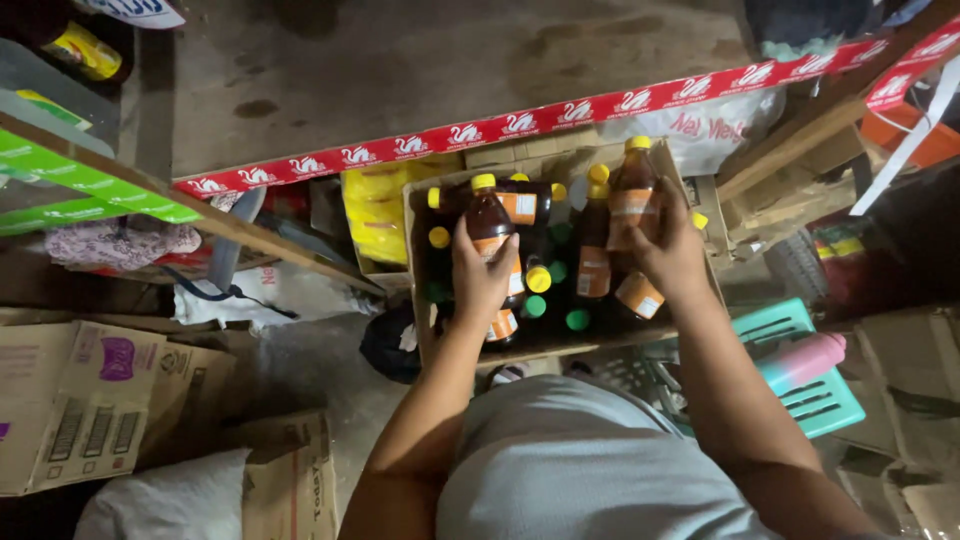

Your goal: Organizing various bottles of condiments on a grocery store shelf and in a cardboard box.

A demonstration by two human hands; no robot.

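Grey cloth (pixel 590 470) over the person's front fills the bottom of the view, and both bare forearms run up from it toward an open cardboard box (pixel 420 260) of bottles. On the left, the forearm rises steeply, slanting slightly right, and ends in the left hand (pixel 482 272), back to the camera, its fingers (pixel 463 238) wrapped round a brown bottle with a yellow cap (pixel 490 215) that stands upright in the box. From the lower right, the other forearm slants up and inward; the right hand (pixel 668 250) has its fingers (pixel 655 222) closed on a second brown bottle (pixel 632 195), also yellow-capped and upright, near the box's far right corner. Between and around the two hands stand more bottles with yellow and green caps (pixel 545 290), packed close together. Just right of the right forearm lies a teal plastic crate (pixel 825 400) with a pink flask (pixel 805 360) resting on it. At lower left sit more cardboard cartons (pixel 75 400). Beyond the box a red printed shelf edge (pixel 520 125) crosses the view at a slant, with concrete floor (pixel 400 60) behind it.
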